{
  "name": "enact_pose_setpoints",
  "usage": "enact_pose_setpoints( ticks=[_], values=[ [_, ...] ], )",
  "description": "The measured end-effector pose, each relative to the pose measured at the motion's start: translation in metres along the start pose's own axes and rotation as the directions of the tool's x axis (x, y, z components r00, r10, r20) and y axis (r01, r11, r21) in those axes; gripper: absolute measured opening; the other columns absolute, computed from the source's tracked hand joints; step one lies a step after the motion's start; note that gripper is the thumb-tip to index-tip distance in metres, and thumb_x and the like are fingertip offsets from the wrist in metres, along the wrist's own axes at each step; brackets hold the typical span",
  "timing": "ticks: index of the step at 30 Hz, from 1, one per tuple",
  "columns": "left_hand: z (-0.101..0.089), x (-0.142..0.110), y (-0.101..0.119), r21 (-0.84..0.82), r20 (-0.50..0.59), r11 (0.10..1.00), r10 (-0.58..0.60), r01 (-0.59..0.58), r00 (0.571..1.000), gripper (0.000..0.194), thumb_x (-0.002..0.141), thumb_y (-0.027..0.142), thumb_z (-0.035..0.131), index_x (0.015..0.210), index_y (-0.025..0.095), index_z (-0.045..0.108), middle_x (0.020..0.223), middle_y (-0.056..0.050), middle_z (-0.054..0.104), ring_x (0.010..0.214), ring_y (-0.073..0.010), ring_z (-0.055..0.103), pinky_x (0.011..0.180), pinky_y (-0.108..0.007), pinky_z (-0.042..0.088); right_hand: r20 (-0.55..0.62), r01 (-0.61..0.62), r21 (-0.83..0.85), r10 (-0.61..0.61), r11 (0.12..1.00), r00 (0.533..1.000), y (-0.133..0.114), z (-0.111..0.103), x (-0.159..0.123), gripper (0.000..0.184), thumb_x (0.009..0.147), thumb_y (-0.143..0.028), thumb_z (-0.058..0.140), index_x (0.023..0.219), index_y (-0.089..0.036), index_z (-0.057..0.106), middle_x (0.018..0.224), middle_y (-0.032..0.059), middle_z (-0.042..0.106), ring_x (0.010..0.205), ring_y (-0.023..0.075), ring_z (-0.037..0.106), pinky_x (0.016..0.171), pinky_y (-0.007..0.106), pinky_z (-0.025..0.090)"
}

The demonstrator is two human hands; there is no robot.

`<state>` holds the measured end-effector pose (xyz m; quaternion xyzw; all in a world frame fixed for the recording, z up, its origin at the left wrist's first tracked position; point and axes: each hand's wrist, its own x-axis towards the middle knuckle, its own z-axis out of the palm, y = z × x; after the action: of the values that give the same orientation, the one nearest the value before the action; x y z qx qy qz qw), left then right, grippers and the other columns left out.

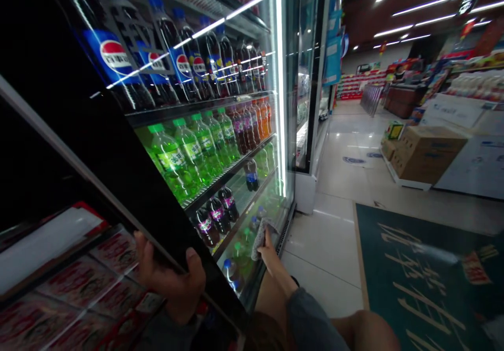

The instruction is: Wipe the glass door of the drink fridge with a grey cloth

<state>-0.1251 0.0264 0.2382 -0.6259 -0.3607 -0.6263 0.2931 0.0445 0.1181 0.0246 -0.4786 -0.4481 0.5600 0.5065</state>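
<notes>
A tall drinks fridge with a glass door (pixel 255 115) fills the middle of the head view. My left hand (pixel 171 277) is wrapped round the black edge of the door frame (pixel 157 220), fingers on one side and thumb on the other. In my right hand (pixel 270 251) is a grey cloth (pixel 260 238), pressed flat on the lower part of the glass. Behind the glass stand cola bottles (pixel 183 60), green soda bottles (pixel 192 151) and a few small dark bottles (pixel 216 212). My palm hides part of the cloth.
Red-and-white packages (pixel 79 288) are at lower left beside the door. A green mat (pixel 417 277) lies on the tiled floor to the right. Cardboard boxes (pixel 427 151) sit on a low white pallet farther back. My bent knee (pixel 374 330) is at the bottom.
</notes>
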Motion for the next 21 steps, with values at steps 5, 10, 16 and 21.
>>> enact_pose_setpoints(
  ticks=[5,10,16,21],
  values=[
    [-0.001,-0.003,-0.005,0.028,-0.008,0.999,0.034,-0.033,0.999,0.099,0.071,0.007,0.062,0.163,0.019,0.027,0.171,-0.010,0.025,0.158,-0.0210,0.023,0.130,-0.038,0.020,0.059,0.182,0.005,-0.182,0.983,0.982,-0.069,0.006,0.008,0.100,0.069,-0.017,0.053,0.165,-0.019,0.026,0.176,0.0015,0.012,0.163,0.0207,0.008,0.133,0.045,0.007],
    [-0.004,-0.006,-0.006,0.112,0.003,0.993,0.031,-0.031,1.000,0.095,0.073,0.011,0.065,0.161,0.012,0.027,0.169,-0.017,0.028,0.157,-0.0303,0.026,0.129,-0.052,0.025,0.391,0.642,-0.061,-0.573,0.765,0.720,-0.151,0.034,-0.050,0.073,0.091,-0.012,0.048,0.161,-0.032,0.036,0.176,-0.0056,0.000,0.162,0.0247,-0.006,0.132,0.058,0.003],
    [-0.004,-0.002,0.000,0.104,0.002,0.994,0.017,-0.017,1.000,0.099,0.072,0.006,0.066,0.162,0.016,0.027,0.170,-0.015,0.026,0.157,-0.0291,0.025,0.129,-0.051,0.022,0.426,0.785,-0.117,-0.684,0.608,0.592,-0.181,0.047,-0.053,0.070,0.102,-0.027,0.048,0.166,-0.024,0.021,0.174,0.0065,0.025,0.163,0.0266,0.012,0.133,0.058,0.008],
    [-0.006,-0.012,-0.007,0.102,-0.024,0.994,-0.037,0.039,0.999,0.095,0.071,0.014,0.069,0.159,0.016,0.036,0.167,-0.018,0.031,0.154,-0.0379,0.031,0.124,-0.061,0.029,0.172,0.585,-0.056,-0.569,0.809,0.804,-0.150,0.021,0.029,0.076,0.098,-0.057,0.054,0.162,-0.020,0.036,0.173,0.0091,0.028,0.163,0.0248,0.017,0.134,0.049,0.006]
  ],
)
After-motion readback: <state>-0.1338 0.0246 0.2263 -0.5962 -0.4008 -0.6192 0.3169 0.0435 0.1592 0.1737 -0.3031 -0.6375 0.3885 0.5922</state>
